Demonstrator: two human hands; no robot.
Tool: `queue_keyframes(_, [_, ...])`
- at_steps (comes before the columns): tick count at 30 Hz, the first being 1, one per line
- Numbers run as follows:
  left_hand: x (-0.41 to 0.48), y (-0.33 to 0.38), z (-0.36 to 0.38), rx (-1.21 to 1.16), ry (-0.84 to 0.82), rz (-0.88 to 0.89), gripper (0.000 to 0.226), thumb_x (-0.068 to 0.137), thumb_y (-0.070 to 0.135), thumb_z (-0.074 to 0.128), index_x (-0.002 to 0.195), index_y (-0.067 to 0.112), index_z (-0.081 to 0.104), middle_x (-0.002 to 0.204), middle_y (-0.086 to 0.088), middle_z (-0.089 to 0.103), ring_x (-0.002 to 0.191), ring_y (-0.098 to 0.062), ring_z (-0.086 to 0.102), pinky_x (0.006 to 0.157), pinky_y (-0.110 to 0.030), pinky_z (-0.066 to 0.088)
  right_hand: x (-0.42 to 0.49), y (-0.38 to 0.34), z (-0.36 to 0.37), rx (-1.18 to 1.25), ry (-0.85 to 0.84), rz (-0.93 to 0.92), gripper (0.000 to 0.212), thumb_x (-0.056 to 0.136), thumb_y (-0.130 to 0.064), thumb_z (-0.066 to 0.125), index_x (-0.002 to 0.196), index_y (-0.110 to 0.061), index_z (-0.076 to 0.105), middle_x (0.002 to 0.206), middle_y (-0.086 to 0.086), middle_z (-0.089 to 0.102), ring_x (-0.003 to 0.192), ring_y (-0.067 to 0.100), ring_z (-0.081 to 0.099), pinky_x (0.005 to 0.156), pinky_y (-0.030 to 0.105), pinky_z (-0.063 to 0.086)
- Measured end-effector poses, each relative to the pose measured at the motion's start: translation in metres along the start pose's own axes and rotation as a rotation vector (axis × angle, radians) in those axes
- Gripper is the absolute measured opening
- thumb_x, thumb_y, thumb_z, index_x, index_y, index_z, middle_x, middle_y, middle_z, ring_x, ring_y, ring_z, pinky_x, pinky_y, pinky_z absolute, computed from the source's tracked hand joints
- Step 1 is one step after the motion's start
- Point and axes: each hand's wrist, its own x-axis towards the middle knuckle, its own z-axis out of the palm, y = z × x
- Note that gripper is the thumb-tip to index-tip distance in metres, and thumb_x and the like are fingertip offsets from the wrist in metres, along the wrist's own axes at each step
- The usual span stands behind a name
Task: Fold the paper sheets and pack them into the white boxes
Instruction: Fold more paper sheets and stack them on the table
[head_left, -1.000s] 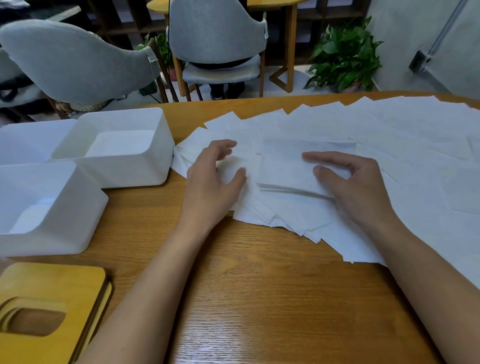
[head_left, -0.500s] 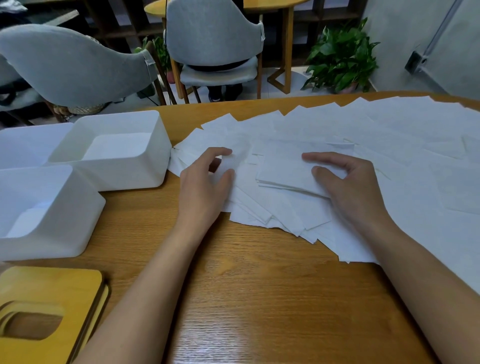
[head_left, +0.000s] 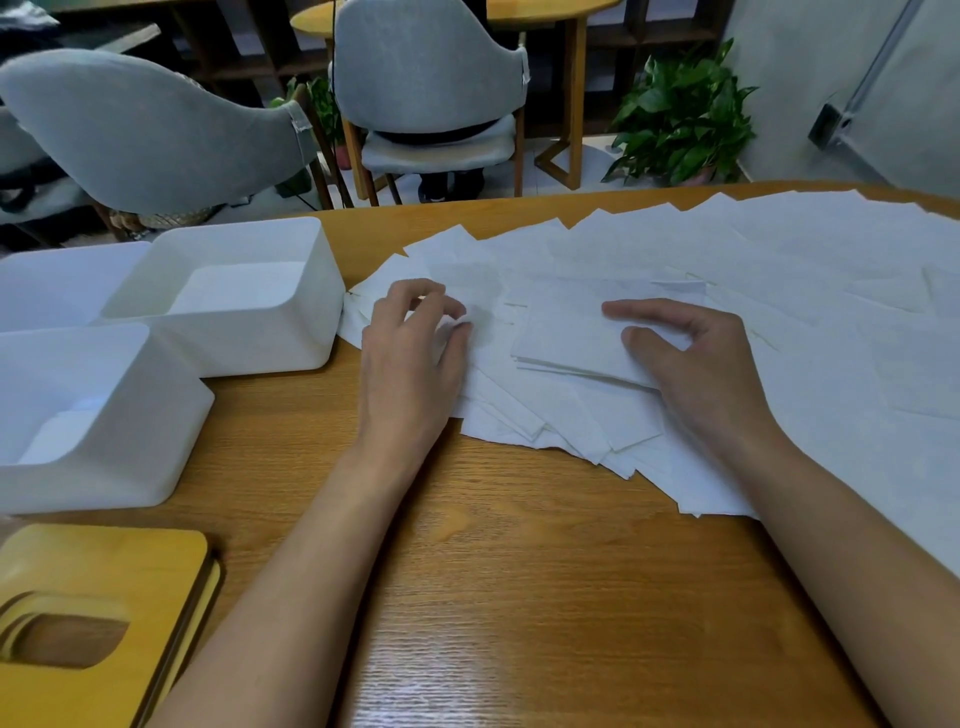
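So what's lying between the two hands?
Only overlapping white paper sheets between the left hand and right hand, seen in the head view.

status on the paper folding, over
left hand pinches a sheet at its edge; right hand presses flat on the folded stack. white boxes open at left. nothing in the way.

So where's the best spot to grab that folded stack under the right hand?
The stack is probably best taken by its near edge, coming from the person's side: that edge sits raised off the loose sheets, leaving a gap for a thumb underneath, fingers on top. The right hand lies on its right end. The left hand pinches a sheet.
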Motion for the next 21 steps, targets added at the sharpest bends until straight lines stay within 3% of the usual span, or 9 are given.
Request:
queue_keyframes(3, [0.001, 0.007, -0.006, -0.079, 0.023, -0.036, 0.013, 0.101, 0.009, 0.065, 0.114, 0.005, 0.066, 0.091, 0.003, 0.067, 0.082, -0.006, 0.061, 0.071, -0.016, 0.045, -0.001, -0.001, 0.0, 0.004, 0.0, 0.001, 0.034, 0.098, -0.012, 0.064, 0.109, -0.039, 0.081, 0.12, -0.026, 0.073, 0.122, -0.01, 0.057, 0.095, 0.012, 0.041])
queue_keyframes(6, [0.002, 0.009, -0.013, -0.139, 0.089, -0.108, 0.009, 0.102, 0.01, 0.063, 0.11, 0.008, 0.064, 0.074, 0.01, 0.06, 0.068, 0.001, 0.056, 0.061, -0.012, 0.039, -0.002, -0.002, -0.001, 0.002, -0.012, -0.005, 0.037, 0.097, -0.008, 0.062, 0.11, -0.037, 0.08, 0.119, -0.029, 0.072, 0.125, -0.011, 0.056, 0.103, 0.015, 0.04])
queue_keyframes(9, [0.006, 0.007, -0.019, -0.203, 0.177, -0.149, 0.006, 0.103, 0.015, 0.06, 0.105, 0.009, 0.064, 0.079, 0.006, 0.061, 0.069, -0.009, 0.055, 0.06, -0.024, 0.04, -0.002, -0.001, -0.001, -0.007, -0.016, -0.016, 0.038, 0.097, -0.008, 0.061, 0.11, -0.038, 0.08, 0.119, -0.029, 0.072, 0.127, -0.009, 0.056, 0.108, 0.02, 0.041])
queue_keyframes(12, [0.008, 0.01, -0.023, -0.281, 0.252, -0.199, 0.006, 0.103, 0.015, 0.06, 0.104, 0.01, 0.063, 0.086, 0.014, 0.06, 0.078, 0.0, 0.056, 0.066, -0.018, 0.042, -0.002, 0.0, -0.002, -0.01, -0.012, -0.021, 0.038, 0.097, -0.008, 0.061, 0.111, -0.038, 0.08, 0.119, -0.03, 0.072, 0.128, -0.007, 0.056, 0.112, 0.026, 0.043])
queue_keyframes(15, [0.01, 0.013, -0.026, -0.361, 0.32, -0.218, 0.004, 0.104, 0.016, 0.059, 0.106, 0.013, 0.063, 0.093, 0.016, 0.062, 0.089, 0.0, 0.059, 0.076, -0.023, 0.049, -0.002, -0.001, -0.001, -0.017, -0.014, -0.026, 0.037, 0.098, -0.009, 0.062, 0.111, -0.038, 0.08, 0.119, -0.029, 0.072, 0.128, -0.007, 0.056, 0.113, 0.028, 0.042])
queue_keyframes(19, [0.012, 0.013, -0.03, -0.516, 0.388, -0.311, 0.003, 0.105, 0.019, 0.059, 0.107, 0.02, 0.062, 0.102, 0.003, 0.067, 0.098, -0.015, 0.065, 0.083, -0.042, 0.059, -0.003, -0.002, 0.0, -0.02, -0.015, -0.019, 0.037, 0.098, -0.009, 0.062, 0.111, -0.038, 0.08, 0.119, -0.029, 0.072, 0.127, -0.009, 0.055, 0.109, 0.021, 0.04])
queue_keyframes(21, [0.013, 0.012, -0.032, -0.619, 0.433, -0.389, 0.005, 0.105, 0.02, 0.061, 0.109, 0.02, 0.063, 0.104, -0.005, 0.07, 0.096, -0.018, 0.068, 0.075, -0.04, 0.06, -0.002, -0.002, -0.001, -0.029, -0.014, -0.021, 0.036, 0.098, -0.009, 0.062, 0.11, -0.038, 0.08, 0.118, -0.03, 0.072, 0.126, -0.01, 0.055, 0.107, 0.019, 0.04])
